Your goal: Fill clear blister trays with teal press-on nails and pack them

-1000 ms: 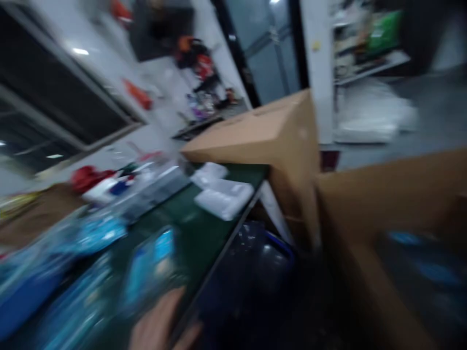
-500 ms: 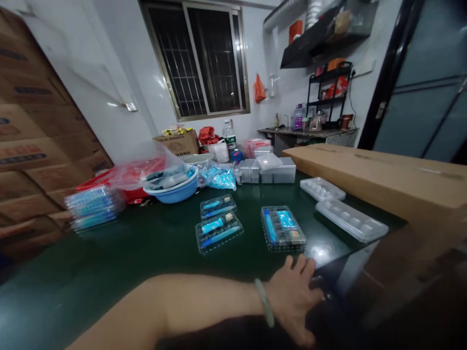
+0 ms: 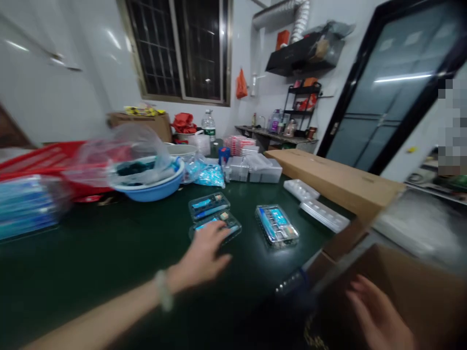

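My left hand [image 3: 204, 250], with a pale bangle on the wrist, reaches over the nearer of two clear plastic trays [image 3: 233, 228] on the dark green table. Its fingers are apart and cover part of that tray; I cannot tell whether they touch it. A second tray [image 3: 209, 206] lies just behind. Each holds a blue stick-like item and a blue packet. To the right sits another filled clear tray [image 3: 278, 226], which looks thicker. My right hand [image 3: 381, 316] is blurred at the lower right, fingers stretched out, nothing visible in them, in front of a brown cardboard box [image 3: 408, 282].
White moulded trays [image 3: 324, 215] lie by a long cardboard box [image 3: 335, 175] on the right. At the back left stand a blue basin [image 3: 155, 192], a red basket [image 3: 32, 163] and a stack of blue-filled packs [image 3: 27, 206]. Grey plastic boxes [image 3: 265, 172] are behind.
My left hand has swung left from the table's right edge to over the nearer tray. My right hand has come into view at lower right. The view has turned right.
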A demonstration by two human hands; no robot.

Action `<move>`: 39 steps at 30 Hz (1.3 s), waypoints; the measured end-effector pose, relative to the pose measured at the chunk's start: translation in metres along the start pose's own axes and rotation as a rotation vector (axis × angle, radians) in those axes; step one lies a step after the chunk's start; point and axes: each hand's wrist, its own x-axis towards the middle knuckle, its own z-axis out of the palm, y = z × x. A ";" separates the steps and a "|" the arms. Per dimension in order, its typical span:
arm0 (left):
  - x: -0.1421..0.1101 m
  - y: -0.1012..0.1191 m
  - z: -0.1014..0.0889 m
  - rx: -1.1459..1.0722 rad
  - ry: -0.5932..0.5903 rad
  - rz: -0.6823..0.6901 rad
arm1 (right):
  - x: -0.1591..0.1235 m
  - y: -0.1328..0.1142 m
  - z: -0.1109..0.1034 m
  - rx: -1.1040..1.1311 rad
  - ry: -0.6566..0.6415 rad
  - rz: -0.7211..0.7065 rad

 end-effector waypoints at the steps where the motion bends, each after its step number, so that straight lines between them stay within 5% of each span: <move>1: -0.007 -0.029 -0.003 0.035 0.029 -0.097 | 0.005 -0.005 0.011 0.029 -0.057 0.009; 4: -0.020 -0.099 -0.001 0.089 0.034 -0.242 | 0.032 -0.026 0.052 0.128 -0.103 -0.088; 6: -0.027 -0.120 0.004 0.127 0.025 -0.270 | 0.058 -0.039 0.080 0.084 -0.061 -0.152; 11: -0.024 -0.096 0.019 0.204 -0.064 -0.226 | 0.110 -0.065 0.131 -0.242 -0.239 -0.109; 16: -0.001 -0.066 0.035 0.275 -0.130 -0.278 | 0.114 -0.086 0.161 -0.501 -0.462 -0.075; 27: -0.009 -0.061 0.013 0.234 -0.158 -0.384 | 0.103 -0.079 0.163 -0.613 -0.617 -0.182; 39: -0.088 -0.077 -0.032 0.042 -0.203 -0.294 | 0.012 -0.120 0.148 -0.575 -0.667 -0.317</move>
